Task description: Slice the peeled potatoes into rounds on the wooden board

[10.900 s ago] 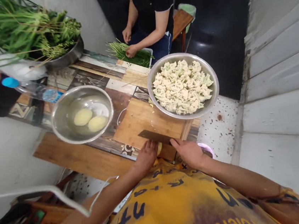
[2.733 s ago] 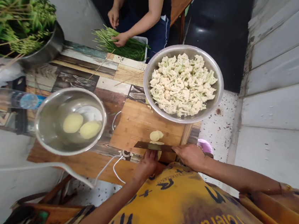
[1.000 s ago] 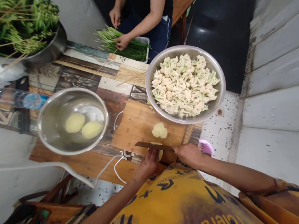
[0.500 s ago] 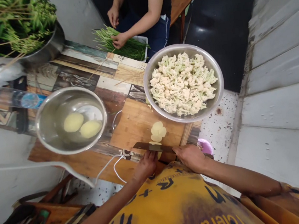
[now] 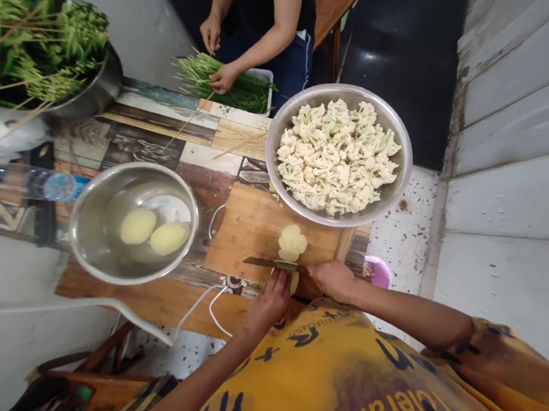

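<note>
My right hand grips the handle of a kitchen knife, its blade lying crosswise over the near part of the wooden cutting board. With closed fingers, my left hand holds a peeled potato just on my side of the blade, its fingertips close to the steel. Beyond the knife, several thin potato slices overlap in a small pile. Two whole peeled potatoes lie in a steel bowl left of the board.
A big steel basin of cauliflower florets stands beyond the board. At the far left are a pot of skewered greens and a plastic bottle. Across the table, a co-worker's hands handle green stalks. A white cable hangs in front.
My right hand has shifted left with the knife, and the blade now sits at a different tilt against the potato. More of the potato shows beside my left fingers. The co-worker's hands look nearly unchanged.
</note>
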Demonstrator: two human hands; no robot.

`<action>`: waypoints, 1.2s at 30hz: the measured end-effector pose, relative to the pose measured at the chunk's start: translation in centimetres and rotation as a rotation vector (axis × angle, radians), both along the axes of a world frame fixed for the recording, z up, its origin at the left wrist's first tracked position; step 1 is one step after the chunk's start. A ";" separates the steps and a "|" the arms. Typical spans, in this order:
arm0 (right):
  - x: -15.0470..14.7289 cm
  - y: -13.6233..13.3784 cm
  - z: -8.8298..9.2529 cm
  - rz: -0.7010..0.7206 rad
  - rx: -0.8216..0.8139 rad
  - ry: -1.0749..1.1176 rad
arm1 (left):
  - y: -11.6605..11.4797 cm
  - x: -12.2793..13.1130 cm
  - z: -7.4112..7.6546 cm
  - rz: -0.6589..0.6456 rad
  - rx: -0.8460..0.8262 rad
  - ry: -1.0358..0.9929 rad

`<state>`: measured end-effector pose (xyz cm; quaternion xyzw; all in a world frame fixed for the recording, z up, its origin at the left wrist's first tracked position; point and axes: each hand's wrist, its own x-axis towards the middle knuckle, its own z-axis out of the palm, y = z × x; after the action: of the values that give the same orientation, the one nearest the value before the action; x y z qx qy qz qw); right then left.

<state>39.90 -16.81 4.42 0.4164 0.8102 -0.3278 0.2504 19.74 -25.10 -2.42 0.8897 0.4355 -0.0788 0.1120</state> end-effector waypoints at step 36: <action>0.7 -1.0 0.5 -0.029 0.038 0.054 | -0.5 0.1 0.1 0.035 0.077 -0.018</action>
<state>40.56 -17.85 4.93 0.4237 0.8167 -0.3269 0.2157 19.87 -25.58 -2.30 0.8862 0.4529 -0.0521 0.0829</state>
